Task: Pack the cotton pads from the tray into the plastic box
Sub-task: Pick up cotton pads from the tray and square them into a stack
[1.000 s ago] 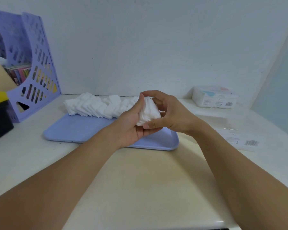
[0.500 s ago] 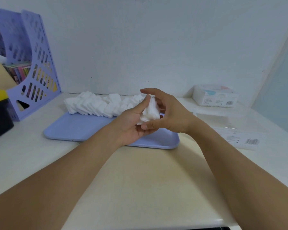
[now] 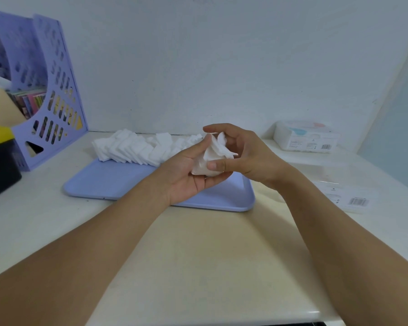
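Observation:
A light blue tray [image 3: 118, 184] lies on the white table, with a row of several white cotton pads [image 3: 137, 149] leaning along its far edge. Above the tray's right half, both hands hold a small bunch of cotton pads [image 3: 212, 156]. My left hand [image 3: 189, 172] cradles the bunch from below with its thumb up along the side. My right hand [image 3: 245, 156] grips it from the right, thumb across the front and fingers curled over the top. A clear plastic box [image 3: 346, 187] with a barcode label lies on the table to the right.
A purple file rack [image 3: 54, 100] with books stands at the back left, a black and yellow box [image 3: 0, 158] in front of it. A white packet of wipes [image 3: 306, 137] sits at the back right by the wall.
Both hands have stayed over the tray and shifted the bunch slightly. The pads in the bunch now fan out more loosely at the top.

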`<state>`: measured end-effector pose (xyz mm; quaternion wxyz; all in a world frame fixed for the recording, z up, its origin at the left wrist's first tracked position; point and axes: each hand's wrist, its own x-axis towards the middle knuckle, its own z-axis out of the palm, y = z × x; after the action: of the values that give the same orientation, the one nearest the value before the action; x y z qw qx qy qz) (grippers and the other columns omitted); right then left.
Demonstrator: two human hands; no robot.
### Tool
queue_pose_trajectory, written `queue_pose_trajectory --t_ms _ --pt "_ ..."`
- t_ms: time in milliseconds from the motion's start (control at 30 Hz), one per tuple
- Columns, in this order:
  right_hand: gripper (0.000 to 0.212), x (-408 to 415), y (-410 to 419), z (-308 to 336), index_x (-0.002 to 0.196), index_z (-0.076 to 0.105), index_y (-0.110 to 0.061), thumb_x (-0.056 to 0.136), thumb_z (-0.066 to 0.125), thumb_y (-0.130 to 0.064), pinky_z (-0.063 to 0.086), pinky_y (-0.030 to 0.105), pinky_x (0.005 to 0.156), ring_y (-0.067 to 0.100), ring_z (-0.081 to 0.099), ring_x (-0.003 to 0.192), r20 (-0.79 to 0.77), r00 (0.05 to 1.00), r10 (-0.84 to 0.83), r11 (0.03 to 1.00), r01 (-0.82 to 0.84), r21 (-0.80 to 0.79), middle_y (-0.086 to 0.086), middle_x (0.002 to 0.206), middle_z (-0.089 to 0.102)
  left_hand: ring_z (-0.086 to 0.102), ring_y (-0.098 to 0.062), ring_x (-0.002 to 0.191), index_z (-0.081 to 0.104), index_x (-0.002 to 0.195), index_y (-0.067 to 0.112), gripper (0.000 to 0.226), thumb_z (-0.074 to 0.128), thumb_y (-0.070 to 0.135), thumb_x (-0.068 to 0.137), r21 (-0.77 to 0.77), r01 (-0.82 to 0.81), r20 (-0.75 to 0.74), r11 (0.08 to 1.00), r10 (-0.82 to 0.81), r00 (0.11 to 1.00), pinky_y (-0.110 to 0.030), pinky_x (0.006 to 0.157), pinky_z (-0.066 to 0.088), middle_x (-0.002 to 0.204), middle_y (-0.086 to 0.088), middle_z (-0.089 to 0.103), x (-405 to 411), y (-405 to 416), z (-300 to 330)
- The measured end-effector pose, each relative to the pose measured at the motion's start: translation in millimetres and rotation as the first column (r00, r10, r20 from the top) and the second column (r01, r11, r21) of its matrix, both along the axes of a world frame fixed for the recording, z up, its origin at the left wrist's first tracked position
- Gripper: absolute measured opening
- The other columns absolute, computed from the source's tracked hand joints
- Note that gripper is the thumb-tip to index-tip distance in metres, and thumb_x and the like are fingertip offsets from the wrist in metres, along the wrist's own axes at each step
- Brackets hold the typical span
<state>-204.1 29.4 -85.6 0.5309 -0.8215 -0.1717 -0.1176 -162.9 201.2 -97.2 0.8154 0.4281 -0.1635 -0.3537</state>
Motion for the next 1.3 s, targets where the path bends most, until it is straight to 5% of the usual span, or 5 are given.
queue_pose_trajectory --t_ms 267,833,967,1133,1300 --pt "0.057 1 -3 -1 0.142 0.053 -0.018 0.09 0.075 -0.012 0.052 0.041 0.104 0.021 0.064 0.12 -0.103 0.993 0.058 0.998 -0.057 0.017 0.01 0.128 0.066 0.069 -0.031 0.106 0.058 0.135 0.009 0.042 0.055 0.03 0.099 0.034 -0.021 -0.051 0.999 0.023 0.998 -0.046 0.079 0.06 0.131 -0.017 0.066 5 0 -2" --pt "0.041 -1 -1 1 0.14 0.054 -0.016 0.099 0.063 -0.016 0.054 0.03 0.093 0.017 0.065 0.118 -0.099 0.993 0.058 0.996 -0.051 0.067 0.006 0.13 0.064 0.07 -0.028 0.107 0.058 0.132 0.005 0.039 0.057 0.026 0.1 0.01 -0.036 -0.015 0.999 0.036 0.999 -0.041 0.089 0.06 0.123 -0.017 0.069 5 -1 -3" --pt "0.054 0 3 -1 0.145 0.048 -0.022 0.095 0.07 -0.021 0.053 0.035 0.101 0.015 0.063 0.121 -0.097 0.995 0.031 0.999 -0.034 -0.027 0.004 0.133 0.062 0.065 -0.025 0.12 0.055 0.135 0.004 0.04 0.053 0.028 0.103 0.012 -0.004 0.04 1.0 0.003 0.999 -0.039 0.098 0.056 0.13 -0.015 0.067 4 -2 -3" --pt "0.109 6 8 -11 0.151 0.037 -0.027 0.061 0.097 -0.009 0.054 0.03 0.098 0.012 0.062 0.119 -0.044 0.999 0.001 0.984 -0.009 -0.18 -0.002 0.131 0.06 0.071 -0.019 0.098 0.062 0.127 0.008 0.038 0.055 0.033 0.098 0.165 0.002 0.146 0.986 -0.027 0.989 -0.028 0.079 0.06 0.112 -0.008 0.072 1 -2 -6" --pt "0.098 8 19 -16 0.146 0.045 -0.026 0.063 0.095 -0.015 0.048 0.023 0.096 0.005 0.058 0.113 0.154 0.984 -0.085 0.96 0.122 -0.251 -0.009 0.125 0.061 0.071 -0.019 0.103 0.059 0.133 0.015 0.057 0.065 0.043 0.083 0.149 0.048 0.112 0.988 -0.065 0.992 -0.039 0.087 0.06 0.121 -0.006 0.071 -1 -2 -5"
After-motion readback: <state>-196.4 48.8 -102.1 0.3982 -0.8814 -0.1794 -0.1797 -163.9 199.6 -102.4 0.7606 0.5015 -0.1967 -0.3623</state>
